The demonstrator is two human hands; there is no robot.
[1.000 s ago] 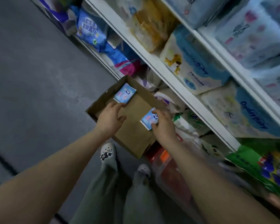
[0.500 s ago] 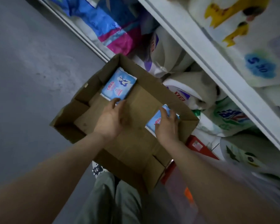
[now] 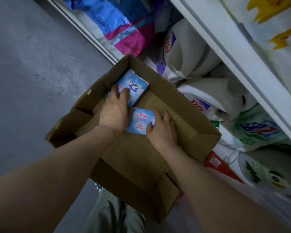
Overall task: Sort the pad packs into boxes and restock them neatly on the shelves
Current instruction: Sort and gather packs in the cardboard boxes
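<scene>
Near pack (image 3: 140, 122): flat on box floor, mid-box, pinched by right hand (image 3: 162, 131).
Far pack (image 3: 133, 89): far-left corner of cardboard box (image 3: 197, 132); left hand (image 3: 115, 111) fingers laid straight on it.
Advice: slide near pack flush beside far one, edges squared.

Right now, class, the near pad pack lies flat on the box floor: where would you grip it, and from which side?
Probably by its two short ends, coming down from above. The near pad pack lies flat on the cardboard box floor, so only its edges offer purchase. The left hand sits against one end, the right hand curls over the other; the far pad pack crowds its far edge.
</scene>
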